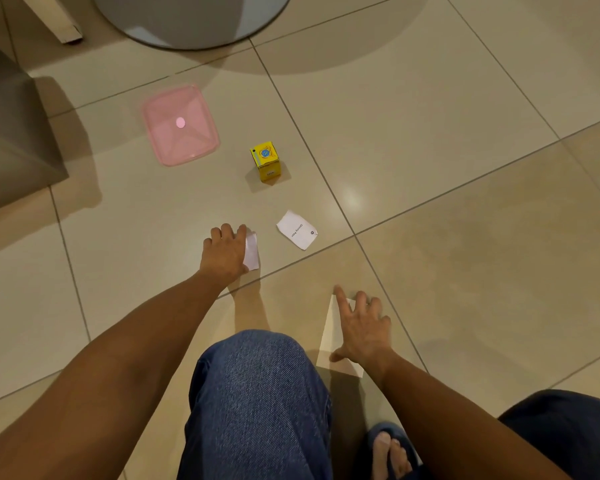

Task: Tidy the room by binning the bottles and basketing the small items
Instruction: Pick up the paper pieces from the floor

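At frame centre the left hand (225, 252) pinches a light, floppy paper slip (252, 251) by its edge; the right hand (362, 329) lies spread, fingers straight, on another paper (333, 336).

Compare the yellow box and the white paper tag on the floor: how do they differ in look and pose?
The yellow box is a cube that stands up from the tiled floor; the white paper tag lies flat. The yellow box carries a blue round emblem on top; the white paper tag bears only dark text and a small hole. Neither is touched by a hand, and both rest on the same tile.
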{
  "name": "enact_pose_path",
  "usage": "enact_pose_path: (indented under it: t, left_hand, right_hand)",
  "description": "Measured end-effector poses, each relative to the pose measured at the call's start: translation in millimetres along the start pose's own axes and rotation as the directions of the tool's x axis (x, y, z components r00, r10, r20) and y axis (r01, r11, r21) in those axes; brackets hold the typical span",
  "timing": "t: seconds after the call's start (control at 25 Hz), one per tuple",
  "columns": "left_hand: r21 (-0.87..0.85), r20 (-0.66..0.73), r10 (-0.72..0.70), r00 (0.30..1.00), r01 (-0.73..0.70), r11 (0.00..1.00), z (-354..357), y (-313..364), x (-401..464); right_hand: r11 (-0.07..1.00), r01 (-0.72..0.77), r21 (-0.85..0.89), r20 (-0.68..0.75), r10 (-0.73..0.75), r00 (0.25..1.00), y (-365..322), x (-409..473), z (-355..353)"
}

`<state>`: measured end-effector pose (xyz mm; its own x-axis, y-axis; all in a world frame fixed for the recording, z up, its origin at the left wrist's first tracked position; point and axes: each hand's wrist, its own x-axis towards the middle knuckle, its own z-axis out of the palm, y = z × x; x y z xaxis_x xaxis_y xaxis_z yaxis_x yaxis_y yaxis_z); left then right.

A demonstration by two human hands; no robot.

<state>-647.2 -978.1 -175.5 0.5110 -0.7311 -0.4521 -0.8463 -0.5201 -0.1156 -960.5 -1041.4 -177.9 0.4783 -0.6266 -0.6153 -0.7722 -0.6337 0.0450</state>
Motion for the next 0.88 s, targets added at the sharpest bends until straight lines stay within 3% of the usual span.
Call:
enact_pose_path:
  t: [0.44, 0.88]
  left_hand:
    - [-0.025, 0.082, 0.015, 0.997, -0.013, 1.0, 8.5, 0.6, -20.1]
    - [-0.351, 0.169, 0.015, 0.985, 0.046, 0.935, -35.5, 13.3, -32.4]
  right_hand:
    - [0.997, -0.058, 0.046, 0.023, 0.057, 0.998, 4.3, -6.3, -15.8]
    - [0.999, -0.026, 0.041, 0.042, 0.025, 0.999, 11.4, -19.2, -47.7]
